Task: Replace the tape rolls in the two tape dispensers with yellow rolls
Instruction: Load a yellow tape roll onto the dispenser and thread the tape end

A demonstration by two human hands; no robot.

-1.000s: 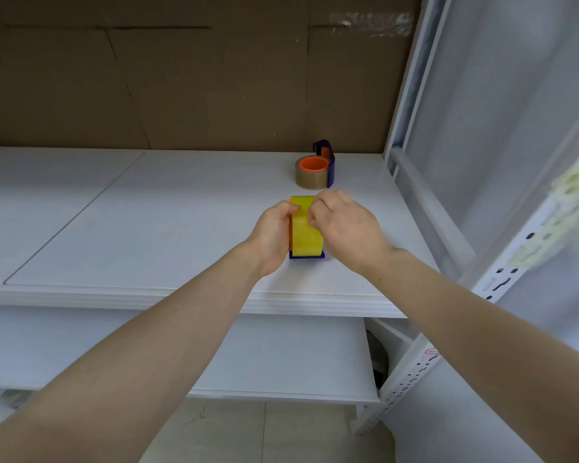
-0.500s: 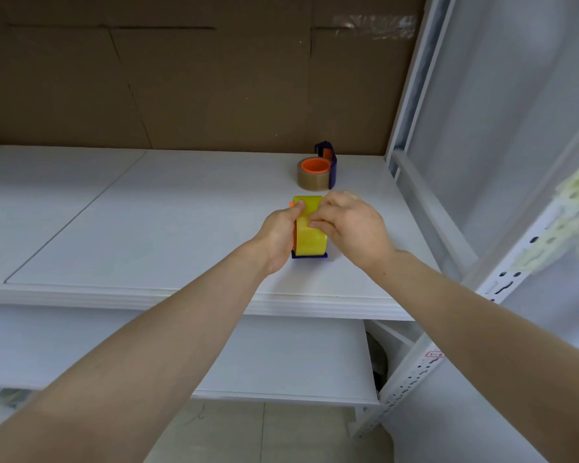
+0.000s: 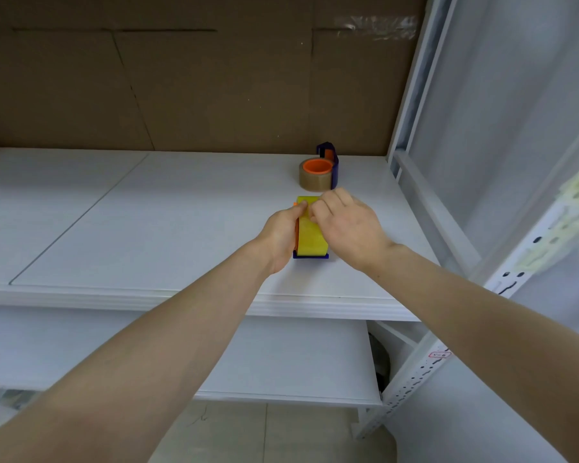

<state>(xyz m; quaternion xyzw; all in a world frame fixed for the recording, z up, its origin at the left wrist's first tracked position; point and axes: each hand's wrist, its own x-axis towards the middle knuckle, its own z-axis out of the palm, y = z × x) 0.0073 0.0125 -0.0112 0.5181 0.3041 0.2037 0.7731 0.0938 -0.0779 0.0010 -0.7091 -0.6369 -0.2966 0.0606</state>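
The yellow tape roll [image 3: 311, 230], seated upright in a dark blue plastic tape dispenser [image 3: 311, 255], is held between both hands. The grip of the left hand [image 3: 280, 236] is closed around the left side of the roll, with the thumb laid on the top of the yellow band near its far end. The grip of the right hand [image 3: 350, 225] is narrowed to a pinch, the fingertips [image 3: 316, 212] being pressed on the roll's upper far surface just beside the left thumb; whether a loose tape end is caught there cannot be told. An orange part of the dispenser is seen as a thin strip along the roll's left edge. Only the blue base of the dispenser is visible, at the near end, resting on the white laminate shelf board [image 3: 147, 228], toward its right half and near the front edge. Farther back and slightly right, apart from the hands, a brown tape roll with an orange core [image 3: 316, 175] is seen lying flat in a second dark blue dispenser [image 3: 332, 163], close to the brown cardboard backing [image 3: 198, 88]. A white perforated metal upright [image 3: 425, 362] is seen at the right, and a lower white shelf [image 3: 281, 359] below.
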